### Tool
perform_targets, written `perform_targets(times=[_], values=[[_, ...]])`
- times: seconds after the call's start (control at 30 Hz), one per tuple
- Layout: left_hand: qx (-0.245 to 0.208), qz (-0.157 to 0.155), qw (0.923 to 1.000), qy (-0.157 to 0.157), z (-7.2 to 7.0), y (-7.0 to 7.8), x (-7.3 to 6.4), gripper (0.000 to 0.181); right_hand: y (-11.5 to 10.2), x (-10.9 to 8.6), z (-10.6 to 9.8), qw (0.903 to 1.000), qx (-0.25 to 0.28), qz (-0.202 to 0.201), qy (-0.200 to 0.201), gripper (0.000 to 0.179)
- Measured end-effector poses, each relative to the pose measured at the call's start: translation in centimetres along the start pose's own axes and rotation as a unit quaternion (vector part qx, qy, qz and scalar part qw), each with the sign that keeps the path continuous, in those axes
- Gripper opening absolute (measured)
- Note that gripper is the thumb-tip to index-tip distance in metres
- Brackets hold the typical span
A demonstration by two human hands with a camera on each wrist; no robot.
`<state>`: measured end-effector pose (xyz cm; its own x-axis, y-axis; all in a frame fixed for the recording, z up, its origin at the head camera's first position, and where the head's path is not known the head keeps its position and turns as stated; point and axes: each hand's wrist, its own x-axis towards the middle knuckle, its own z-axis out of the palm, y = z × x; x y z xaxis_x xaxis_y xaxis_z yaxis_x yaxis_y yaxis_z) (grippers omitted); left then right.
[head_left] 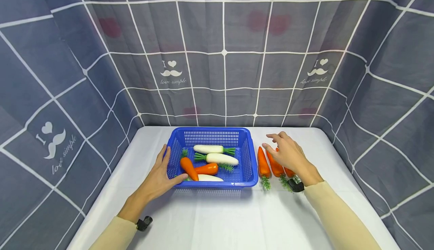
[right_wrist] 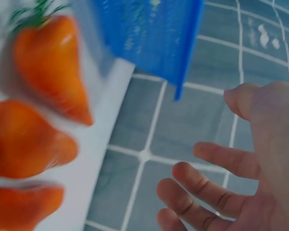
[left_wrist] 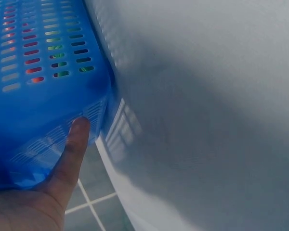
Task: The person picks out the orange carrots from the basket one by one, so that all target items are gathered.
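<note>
A blue plastic basket point(head_left: 217, 184) stands on the white-covered table. My left hand point(head_left: 156, 178) rests against its near left corner, fingers along the left side and thumb at the front rim. The left wrist view shows one straight finger touching the basket wall point(left_wrist: 43, 103). Inside lie two carrots, one upright-leaning point(head_left: 189, 168) and one sideways point(head_left: 207, 169), plus three white radishes point(head_left: 222, 159). Right of the basket, three carrots point(head_left: 263, 162) lie side by side, leafy ends toward me. Over them hovers my right hand point(head_left: 288, 152), fingers spread and holding nothing; it partly hides two carrots.
A white cloth point(head_left: 220, 220) covers the table. Grey curtains point(head_left: 240, 69) with white grid lines hang behind and on both sides. A small black device point(head_left: 144, 223) is worn on the left wrist, and another point(head_left: 296, 185) on the right.
</note>
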<state>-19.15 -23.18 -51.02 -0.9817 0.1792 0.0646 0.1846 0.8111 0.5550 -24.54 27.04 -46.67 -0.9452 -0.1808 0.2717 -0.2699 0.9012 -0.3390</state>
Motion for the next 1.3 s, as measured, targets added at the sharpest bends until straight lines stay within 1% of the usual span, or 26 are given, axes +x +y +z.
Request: perform_targets(times=[0.23,0.37,0.57,0.77,0.9,1.07,1.2,1.3], values=[[0.003,0.001,1.0000,0.002,0.0,-0.2,0.1,0.138,-3.3,1.6,-0.3,0.9987,-0.008,-0.050,-0.011,0.057],[0.002,0.002,1.0000,0.002,0.0,-0.3,0.1,0.137,-5.1,2.5,-0.1,0.9965,-0.006,-0.081,-0.021,0.055],[0.000,-0.002,1.0000,0.000,-0.1,-0.3,0.0,0.138,-8.0,3.9,0.6,0.9894,-0.013,-0.133,-0.057,0.056],[0.001,-0.001,1.0000,0.002,0.0,-0.5,0.0,0.138,-10.9,5.6,1.7,0.9748,-0.014,-0.198,-0.102,0.056],[0.001,-0.003,1.0000,0.001,0.0,-0.4,0.0,0.138,-12.7,6.7,2.6,0.9622,-0.007,-0.230,-0.146,0.057],[-0.003,-0.006,1.0000,-0.003,0.0,-0.2,0.0,0.138,-14.7,8.0,4.1,0.9458,0.010,-0.259,-0.196,0.059],[-0.006,-0.006,1.0000,-0.004,0.1,-0.1,0.0,0.137,-16.0,8.7,5.6,0.9341,0.019,-0.279,-0.222,0.059],[-0.005,-0.003,1.0000,-0.002,0.0,-0.2,0.1,0.136,-16.9,9.2,6.8,0.9276,0.019,-0.288,-0.237,0.058]])
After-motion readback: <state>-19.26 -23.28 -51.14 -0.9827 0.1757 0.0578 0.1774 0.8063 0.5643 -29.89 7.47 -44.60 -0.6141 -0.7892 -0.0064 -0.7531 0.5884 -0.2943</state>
